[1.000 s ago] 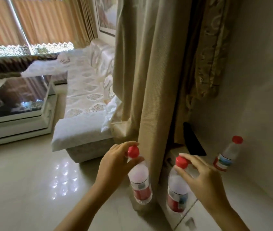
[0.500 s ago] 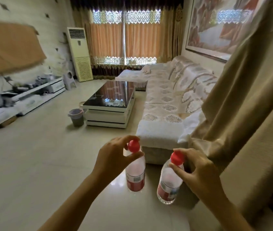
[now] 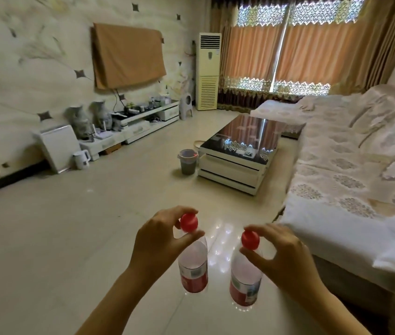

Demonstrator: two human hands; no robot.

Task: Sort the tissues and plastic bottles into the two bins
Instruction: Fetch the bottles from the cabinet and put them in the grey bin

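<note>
I carry two clear plastic bottles with red caps and red labels, hanging above the tiled floor. My left hand (image 3: pixel 156 240) pinches the neck of the left bottle (image 3: pixel 193 267) just under its cap. My right hand (image 3: pixel 285 252) pinches the cap of the right bottle (image 3: pixel 244 279). A grey bin (image 3: pixel 188 162) lined with a plastic bag stands on the floor ahead, beside the coffee table. No tissues and no second bin are in view.
A glass-topped coffee table (image 3: pixel 242 151) stands ahead at centre right. A covered sofa (image 3: pixel 351 180) runs along the right side. A low TV cabinet (image 3: pixel 141 122), a white kettle (image 3: pixel 80 159) and a standing air conditioner (image 3: pixel 207 71) line the left wall.
The view has swung left from the curtain and corner to the open living room. Both hands keep their bottles. The third bottle by the wall has left the view.
</note>
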